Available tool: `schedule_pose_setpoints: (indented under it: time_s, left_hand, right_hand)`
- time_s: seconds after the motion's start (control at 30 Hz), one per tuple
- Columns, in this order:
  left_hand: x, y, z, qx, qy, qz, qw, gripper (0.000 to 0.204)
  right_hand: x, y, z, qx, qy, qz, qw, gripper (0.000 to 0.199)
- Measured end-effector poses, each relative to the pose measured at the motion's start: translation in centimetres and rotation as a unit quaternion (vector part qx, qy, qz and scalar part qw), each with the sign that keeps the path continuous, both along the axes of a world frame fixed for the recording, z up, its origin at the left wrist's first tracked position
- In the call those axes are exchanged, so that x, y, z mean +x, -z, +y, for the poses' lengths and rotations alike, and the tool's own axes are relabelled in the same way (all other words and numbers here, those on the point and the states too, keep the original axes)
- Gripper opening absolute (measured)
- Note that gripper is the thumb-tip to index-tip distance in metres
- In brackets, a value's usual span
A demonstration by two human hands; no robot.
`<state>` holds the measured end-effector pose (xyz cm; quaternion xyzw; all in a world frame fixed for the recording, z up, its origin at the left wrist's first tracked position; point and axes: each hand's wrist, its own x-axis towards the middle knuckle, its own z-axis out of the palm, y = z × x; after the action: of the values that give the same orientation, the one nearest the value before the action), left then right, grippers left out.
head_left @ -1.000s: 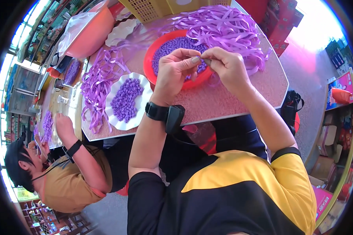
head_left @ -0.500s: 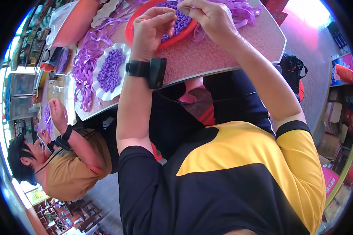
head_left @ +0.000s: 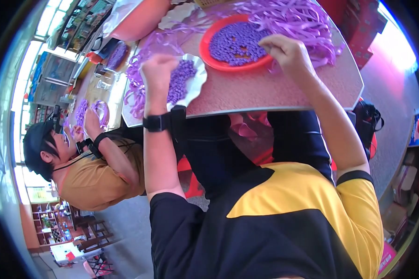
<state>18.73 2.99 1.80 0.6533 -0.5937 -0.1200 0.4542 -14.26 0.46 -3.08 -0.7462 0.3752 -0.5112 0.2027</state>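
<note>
At the table's left part, my left hand (head_left: 158, 72) hovers by the white fluted dish (head_left: 198, 74), fingers curled and slightly blurred. Any small thing in them is hidden. In that dish lies a heap of small purple bead-like pieces (head_left: 179, 83). My right hand (head_left: 291, 56) is over the right rim of a red round plate (head_left: 207, 51), thumb and fingertips pinched together; what they hold, if anything, is too small to make out. Many more purple pieces (head_left: 230, 44) are spread over that plate.
Purple ribbons (head_left: 302, 23) lie piled behind and right of the plate, with more ribbons (head_left: 135, 88) at the left. A large orange-pink basin (head_left: 142, 21) stands at the far left. A co-worker (head_left: 97, 176) sits at my left, handling purple strands.
My hands were close together over the red plate; now they are apart, the left by the white dish, the right at the plate's right rim. The view has shifted, showing more of the table.
</note>
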Motion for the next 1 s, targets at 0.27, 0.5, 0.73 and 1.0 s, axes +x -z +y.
schedule_pose_setpoints:
  time_s: [0.27,0.5,0.73,1.0]
  left_hand:
    - [0.3,3.1,0.5,0.007,0.07,-0.199,0.977,0.017]
    - [0.7,5.1,-1.1,0.011,0.104,-0.186,0.977,0.016]
    - [0.0,4.5,-0.4,0.041,0.077,-0.146,0.985,0.016]
    - [-0.6,4.5,-0.5,0.033,0.109,-0.221,0.969,0.01]
  right_hand:
    - [0.4,-1.0,1.6,0.055,-0.036,0.049,0.997,0.017]
    - [0.4,-1.2,2.1,0.045,-0.06,0.073,0.995,0.017]
    - [0.1,-2.1,2.5,0.042,-0.074,0.07,0.994,0.015]
    - [-0.4,-2.3,2.8,-0.001,-0.083,0.068,0.994,0.018]
